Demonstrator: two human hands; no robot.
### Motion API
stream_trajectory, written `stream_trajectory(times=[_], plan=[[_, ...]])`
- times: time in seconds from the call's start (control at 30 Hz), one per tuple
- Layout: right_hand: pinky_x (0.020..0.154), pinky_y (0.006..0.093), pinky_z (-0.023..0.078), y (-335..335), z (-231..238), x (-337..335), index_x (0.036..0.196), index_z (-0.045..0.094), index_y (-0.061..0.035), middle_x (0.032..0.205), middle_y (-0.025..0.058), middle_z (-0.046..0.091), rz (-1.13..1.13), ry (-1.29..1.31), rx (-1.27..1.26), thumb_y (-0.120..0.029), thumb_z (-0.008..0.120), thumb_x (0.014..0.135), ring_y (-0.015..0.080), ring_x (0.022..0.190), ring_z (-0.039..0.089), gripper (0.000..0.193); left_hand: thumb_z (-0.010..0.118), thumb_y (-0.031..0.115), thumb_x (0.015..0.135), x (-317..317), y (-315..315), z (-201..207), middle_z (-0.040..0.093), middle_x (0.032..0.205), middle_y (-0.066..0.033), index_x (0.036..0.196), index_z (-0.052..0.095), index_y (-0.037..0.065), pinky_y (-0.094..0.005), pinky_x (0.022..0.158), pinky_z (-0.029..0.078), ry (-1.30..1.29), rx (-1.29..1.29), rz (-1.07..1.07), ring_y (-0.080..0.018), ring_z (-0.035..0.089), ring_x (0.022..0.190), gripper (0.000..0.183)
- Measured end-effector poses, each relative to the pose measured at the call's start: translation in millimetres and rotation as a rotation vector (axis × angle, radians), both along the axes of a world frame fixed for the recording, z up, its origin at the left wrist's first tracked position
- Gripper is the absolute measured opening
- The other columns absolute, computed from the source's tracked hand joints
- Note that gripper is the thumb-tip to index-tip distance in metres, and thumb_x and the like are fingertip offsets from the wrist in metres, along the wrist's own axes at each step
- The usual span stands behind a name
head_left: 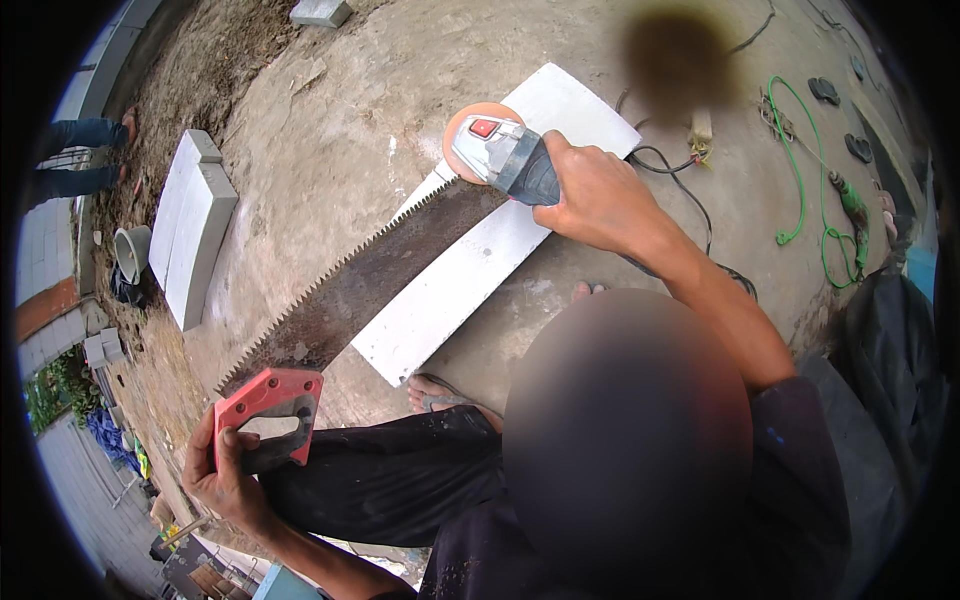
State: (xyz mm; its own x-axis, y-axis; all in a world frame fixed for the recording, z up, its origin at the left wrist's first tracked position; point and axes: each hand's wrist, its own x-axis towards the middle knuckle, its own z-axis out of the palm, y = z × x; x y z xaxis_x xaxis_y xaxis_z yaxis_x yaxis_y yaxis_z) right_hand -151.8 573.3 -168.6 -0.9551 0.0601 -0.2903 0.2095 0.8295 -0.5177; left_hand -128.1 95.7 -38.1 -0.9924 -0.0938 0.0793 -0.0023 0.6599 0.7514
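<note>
My left hand (228,480) is wrapped round the red and black handle (262,395) of a hand saw. The saw's rusty blade (370,275) slants up and away to the right, teeth toward the far left. My right hand (605,200) grips the body of a grey and black angle grinder (515,160) with a red button. Its orange disc (468,128) is at the toothed edge near the blade's far end; whether it touches cannot be made out. Under blade and grinder lies a long white block (440,320) on the ground.
More pale blocks (190,235) lie at the left beside a bucket (132,250). Another person's legs (85,150) show at the far left. A dark cable (700,205) runs right of the grinder. Farther right are a green cord (803,190), a green tool (850,205) and sandals (824,90).
</note>
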Motion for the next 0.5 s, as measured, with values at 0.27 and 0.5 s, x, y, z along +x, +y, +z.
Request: stream_trajectory(times=[0.27, 0.5], plan=[[0.086, 0.0539, 0.056, -5.8, 4.6, 2.8, 0.106, 0.055, 0.0067, 0.093, 0.0325, 0.071, -0.133, -0.006, -0.09, -0.021, 0.076, 0.078, 0.0493, 0.092, 0.071, 0.045, 0.073, 0.012, 0.099, -6.3, 1.5, -2.5, 0.074, 0.085, -0.0068, 0.121, 0.073, -0.003, -0.0203, 0.055, 0.05, -0.04, 0.003, 0.057, -0.0093, 0.066, 0.066, 0.027], [0.086, 0.0549, 0.056, -7.3, 2.3, 6.3, 0.106, 0.055, 0.0066, 0.092, 0.0332, 0.07, -0.042, 0.016, -0.048, -0.021, 0.077, 0.077, 0.0506, 0.093, 0.07, 0.046, 0.073, 0.012, 0.099, -7.1, 4.5, -5.4, 0.074, 0.084, -0.006, 0.122, 0.073, -0.002, -0.0205, 0.054, 0.051, -0.031, 0.031, 0.073, -0.0092, 0.066, 0.066, 0.027]])
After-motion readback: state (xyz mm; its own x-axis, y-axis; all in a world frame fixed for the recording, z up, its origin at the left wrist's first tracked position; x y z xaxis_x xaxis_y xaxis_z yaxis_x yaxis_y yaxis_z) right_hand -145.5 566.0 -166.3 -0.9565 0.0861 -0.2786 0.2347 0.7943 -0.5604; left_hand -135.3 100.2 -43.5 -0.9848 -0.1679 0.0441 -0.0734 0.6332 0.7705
